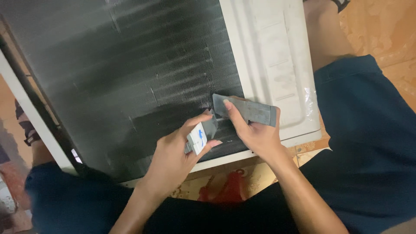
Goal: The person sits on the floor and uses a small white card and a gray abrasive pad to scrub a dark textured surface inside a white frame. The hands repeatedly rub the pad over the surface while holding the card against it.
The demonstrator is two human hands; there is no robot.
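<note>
White blue-marked packet point(198, 138) in left hand point(171, 158)

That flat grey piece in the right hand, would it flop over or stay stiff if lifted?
The grey piece probably stays stiff: it juts straight from the right hand without sagging. It looks thin, so likely light. Its flat shape makes rolling unlikely.

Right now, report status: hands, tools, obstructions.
Left hand grips small white-grey block. Right hand holds grey comb tool at dark fin coil. Nothing blocking.
</note>
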